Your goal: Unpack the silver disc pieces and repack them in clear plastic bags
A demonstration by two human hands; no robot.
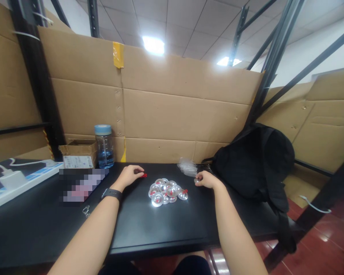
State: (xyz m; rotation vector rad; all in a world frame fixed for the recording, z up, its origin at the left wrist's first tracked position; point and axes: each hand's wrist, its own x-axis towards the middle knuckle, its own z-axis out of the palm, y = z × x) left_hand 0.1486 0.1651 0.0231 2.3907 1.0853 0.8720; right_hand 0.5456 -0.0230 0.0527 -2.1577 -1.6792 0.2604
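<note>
On the black table in front of me lies a pile of small silver finger cymbals, domed discs with red cord at their centres. Left of the pile, my left hand, with a dark watch on its wrist, pinches a red cord at its fingertips. On the other side, my right hand has its thumb and fingers closed on a single finger cymbal, partly hidden by the fingers. Just behind that hand sit clear plastic bags.
A black backpack fills the table's right side. To the left are a blue-capped water bottle, an open cardboard box, a white power strip and metal rings. A cardboard wall borders the back.
</note>
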